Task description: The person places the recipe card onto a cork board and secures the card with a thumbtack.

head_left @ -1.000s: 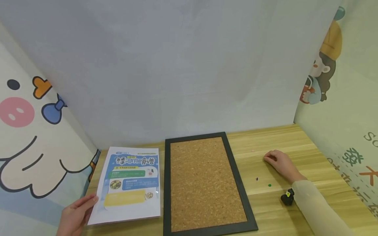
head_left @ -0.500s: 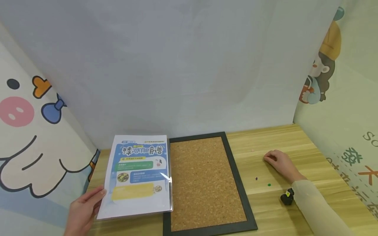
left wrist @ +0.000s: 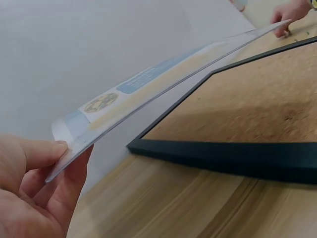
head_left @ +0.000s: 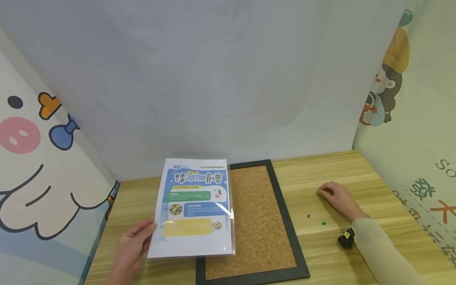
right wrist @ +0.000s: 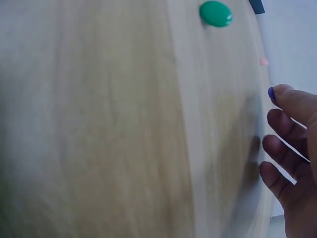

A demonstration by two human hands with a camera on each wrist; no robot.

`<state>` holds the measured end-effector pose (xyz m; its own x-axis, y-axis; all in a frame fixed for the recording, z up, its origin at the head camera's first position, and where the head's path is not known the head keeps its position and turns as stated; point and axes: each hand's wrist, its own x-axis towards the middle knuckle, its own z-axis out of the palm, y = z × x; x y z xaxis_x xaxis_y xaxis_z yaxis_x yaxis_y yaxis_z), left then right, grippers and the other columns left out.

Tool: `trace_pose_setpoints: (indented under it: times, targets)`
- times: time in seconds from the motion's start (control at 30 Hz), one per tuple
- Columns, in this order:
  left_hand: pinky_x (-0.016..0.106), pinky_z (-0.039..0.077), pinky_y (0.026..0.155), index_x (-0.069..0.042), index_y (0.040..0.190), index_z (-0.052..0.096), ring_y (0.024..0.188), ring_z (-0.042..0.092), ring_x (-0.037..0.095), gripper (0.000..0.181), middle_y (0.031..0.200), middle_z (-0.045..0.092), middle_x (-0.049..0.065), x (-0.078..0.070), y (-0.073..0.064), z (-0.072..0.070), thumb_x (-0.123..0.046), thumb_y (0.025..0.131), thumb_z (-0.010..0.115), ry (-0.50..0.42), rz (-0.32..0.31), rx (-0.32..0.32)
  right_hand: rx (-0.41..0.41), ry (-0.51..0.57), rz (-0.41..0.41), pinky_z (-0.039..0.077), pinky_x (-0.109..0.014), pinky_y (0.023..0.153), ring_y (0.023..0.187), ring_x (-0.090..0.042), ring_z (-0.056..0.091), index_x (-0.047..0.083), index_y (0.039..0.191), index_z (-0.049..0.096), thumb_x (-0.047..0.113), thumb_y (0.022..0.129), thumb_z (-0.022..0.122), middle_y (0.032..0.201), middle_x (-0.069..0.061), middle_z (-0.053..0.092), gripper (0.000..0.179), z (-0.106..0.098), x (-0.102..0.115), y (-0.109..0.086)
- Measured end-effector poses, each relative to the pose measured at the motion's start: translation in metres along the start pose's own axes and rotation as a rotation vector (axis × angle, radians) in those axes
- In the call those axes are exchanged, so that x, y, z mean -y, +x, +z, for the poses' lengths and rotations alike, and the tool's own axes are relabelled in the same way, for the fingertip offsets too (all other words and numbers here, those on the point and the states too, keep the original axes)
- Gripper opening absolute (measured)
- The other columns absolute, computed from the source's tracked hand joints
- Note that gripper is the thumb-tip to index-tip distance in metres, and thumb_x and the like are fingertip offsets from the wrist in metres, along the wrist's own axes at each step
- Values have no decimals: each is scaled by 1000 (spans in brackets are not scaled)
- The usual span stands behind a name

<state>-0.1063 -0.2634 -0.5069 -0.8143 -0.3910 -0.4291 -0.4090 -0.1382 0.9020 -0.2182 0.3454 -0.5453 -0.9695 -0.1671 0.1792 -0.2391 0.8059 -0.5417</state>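
A printed sheet in a clear plastic sleeve (head_left: 194, 245) is pinched at its left edge between the thumb and fingers of my left hand (head_left: 133, 245). It is tilted above the cork board (head_left: 263, 221) and covers the board's left part in the head view. In the left wrist view, space shows between the sheet and the board. My right hand (head_left: 340, 200) rests on the table at the right, fingers loosely curled. Near it lie a green thumbtack (right wrist: 216, 14), a pink one (right wrist: 263, 61) and a purple one (right wrist: 271, 93), which overlaps the thumb tip in the right wrist view.
The board's black frame (head_left: 285, 208) lies flat on the wooden table (head_left: 360, 170). A grey-white cloth (head_left: 228, 79) hangs behind the table. Cartoon-printed panels (head_left: 35, 178) stand at both sides. A small black device (head_left: 346, 239) sits at the right wrist.
My left hand has carried the sleeved sheet to the right, from beside the cork board to over its left part. The right hand has stayed in place.
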Motion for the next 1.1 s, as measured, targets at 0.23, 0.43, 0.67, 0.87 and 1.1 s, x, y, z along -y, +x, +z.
trace_pose_setpoints:
  times: [0.23,0.43,0.67,0.87,1.1]
  targets:
    - [27,54,63,-16,106,72,74,66,10,38,88,73,-4,12,-4,31,-22,70,82,-80,26,94,-13,0,9,46,-41,74,82,-22,59,7,93,70,17,91,63,90,-7,66,13,-1,-1,-2]
    - [29,54,62,-17,96,74,71,67,14,20,83,73,-1,9,-19,63,-12,77,76,-101,23,92,-27,-1,-5,46,-39,73,81,-20,59,7,92,71,16,90,63,89,-6,66,12,-2,1,-5]
    - [29,54,59,-4,105,71,70,66,14,28,82,72,2,23,-23,91,-9,78,75,-105,26,57,-6,10,11,46,-40,75,83,-21,60,7,95,70,19,92,62,91,-7,66,15,-1,-1,-5]
    - [29,53,56,-2,107,70,68,67,16,32,83,72,6,37,-24,110,-11,77,76,-102,29,39,-3,4,21,46,-43,76,85,-23,60,8,96,70,21,92,62,92,-7,66,15,2,-5,-5]
    - [29,53,53,-2,105,71,66,67,16,29,84,72,9,44,-28,125,-9,77,75,-82,23,19,-6,-7,22,46,-42,74,82,-21,60,9,94,70,21,91,62,90,-5,65,14,2,-5,-5]
